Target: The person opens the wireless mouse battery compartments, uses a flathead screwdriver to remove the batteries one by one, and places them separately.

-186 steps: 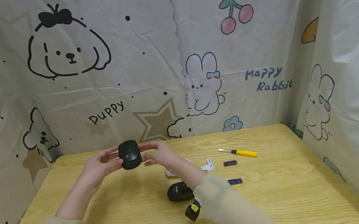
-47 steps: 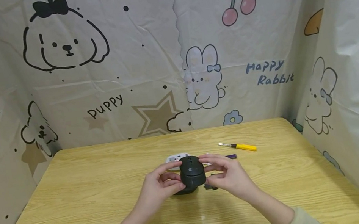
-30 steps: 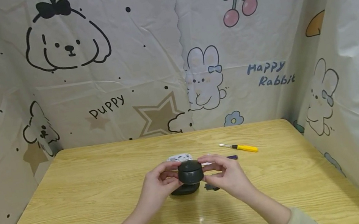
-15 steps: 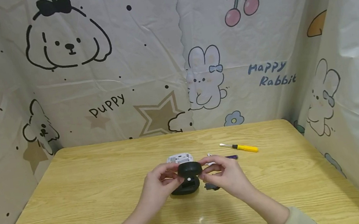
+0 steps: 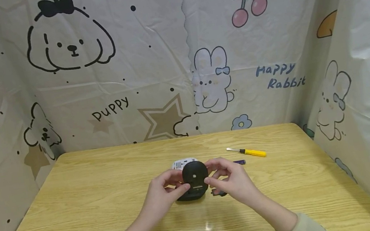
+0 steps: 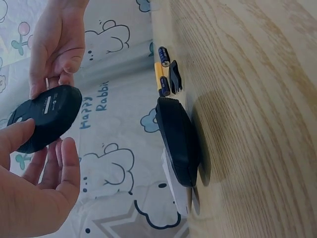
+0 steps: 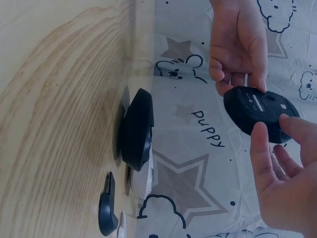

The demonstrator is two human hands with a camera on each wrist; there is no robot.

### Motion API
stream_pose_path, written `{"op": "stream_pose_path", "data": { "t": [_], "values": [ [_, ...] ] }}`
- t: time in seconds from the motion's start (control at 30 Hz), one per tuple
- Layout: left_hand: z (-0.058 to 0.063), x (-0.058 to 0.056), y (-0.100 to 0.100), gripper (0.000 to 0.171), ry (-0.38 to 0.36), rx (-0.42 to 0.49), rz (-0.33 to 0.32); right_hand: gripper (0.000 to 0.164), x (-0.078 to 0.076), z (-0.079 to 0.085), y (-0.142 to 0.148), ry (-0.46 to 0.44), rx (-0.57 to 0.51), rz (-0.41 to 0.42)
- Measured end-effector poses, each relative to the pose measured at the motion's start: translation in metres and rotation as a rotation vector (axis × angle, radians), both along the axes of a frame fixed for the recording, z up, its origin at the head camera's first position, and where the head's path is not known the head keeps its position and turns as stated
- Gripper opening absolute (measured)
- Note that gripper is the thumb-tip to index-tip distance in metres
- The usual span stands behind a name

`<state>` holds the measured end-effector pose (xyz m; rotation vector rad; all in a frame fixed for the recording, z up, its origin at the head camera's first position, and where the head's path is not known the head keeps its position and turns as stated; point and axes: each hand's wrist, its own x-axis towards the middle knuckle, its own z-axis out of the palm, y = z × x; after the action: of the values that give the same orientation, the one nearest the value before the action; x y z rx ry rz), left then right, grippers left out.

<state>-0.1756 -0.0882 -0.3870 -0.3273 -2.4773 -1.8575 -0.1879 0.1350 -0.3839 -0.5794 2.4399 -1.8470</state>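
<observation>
Above the table, a black computer mouse (image 5: 195,175) is held up between both hands, its underside with a small pale sensor spot and label turned to the head view. The left hand (image 5: 165,191) pinches its left side, thumb on the underside. From the right, the right hand (image 5: 228,174) pinches the opposite edge. Beneath lies a second black mouse (image 6: 177,141) on the table, partly covered by the held one in the head view. A white mouse (image 5: 180,164) sits just behind, partly hidden. A small black battery cover (image 7: 107,206) lies beside the second mouse.
Toward the back right of the wooden table (image 5: 107,169) lies a yellow-handled screwdriver (image 5: 252,153). A dark battery (image 5: 239,162) shows behind the right hand, and the left wrist view shows a further battery (image 6: 164,57). A patterned cloth (image 5: 111,74) hangs behind.
The held mouse has moved from the left to the middle, above the second mouse. Over the last second both hands tilted it until its underside faces the head camera.
</observation>
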Motion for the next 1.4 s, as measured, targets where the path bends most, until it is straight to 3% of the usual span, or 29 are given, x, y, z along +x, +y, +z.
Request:
{"op": "stream_pose_path", "data": {
  "t": [0.23,0.5,0.63,1.1,1.4],
  "values": [
    [-0.0020,0.0006,0.0001,0.034,-0.025,0.007,-0.015,0.042,-0.0005,0.0018,0.0002,-0.026,0.033,-0.010],
    [-0.0020,0.0014,0.0021,0.037,-0.085,0.137,-0.093,0.048,0.0000,0.0012,0.0006,-0.074,0.010,0.030],
    [-0.0007,0.0025,0.0035,0.037,-0.093,0.158,-0.103,0.050,0.0002,-0.0011,0.0013,-0.097,-0.006,0.067],
    [0.0004,0.0029,0.0034,0.033,-0.101,0.076,-0.086,0.050,0.0004,-0.0047,0.0021,-0.127,-0.012,0.151],
    [0.0000,0.0030,0.0022,0.030,-0.072,-0.011,-0.183,0.042,-0.0021,0.0010,0.0057,-0.175,-0.012,0.209]
  ]
}}
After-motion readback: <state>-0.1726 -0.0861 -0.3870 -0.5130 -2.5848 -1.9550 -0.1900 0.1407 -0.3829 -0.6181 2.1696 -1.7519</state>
